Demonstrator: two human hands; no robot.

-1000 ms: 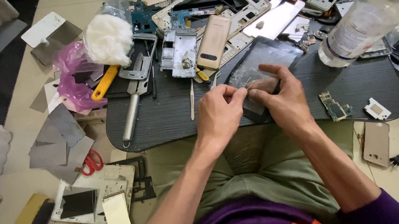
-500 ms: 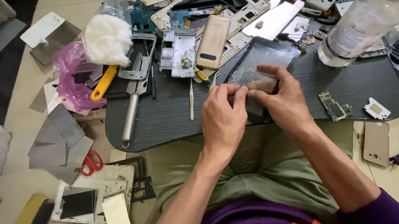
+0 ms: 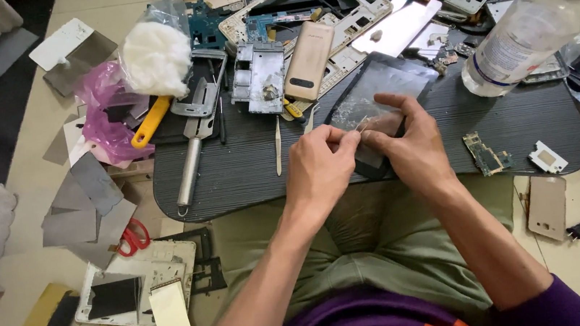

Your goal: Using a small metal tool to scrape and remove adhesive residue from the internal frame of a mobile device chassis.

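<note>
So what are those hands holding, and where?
Both hands, left and right, pinch the near end of a dark glass phone screen on the tray.

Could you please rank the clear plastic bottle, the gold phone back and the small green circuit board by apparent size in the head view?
1. Clear plastic bottle
2. Gold phone back
3. Small green circuit board

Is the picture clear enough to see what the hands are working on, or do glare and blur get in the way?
Head view: soft, even light with faint shadows. The left hand and right hand are sharp over a dark glass panel, which shows a pale reflection. A shiny plate glares white. The edges bend slightly, as on the clear bottle.
</note>
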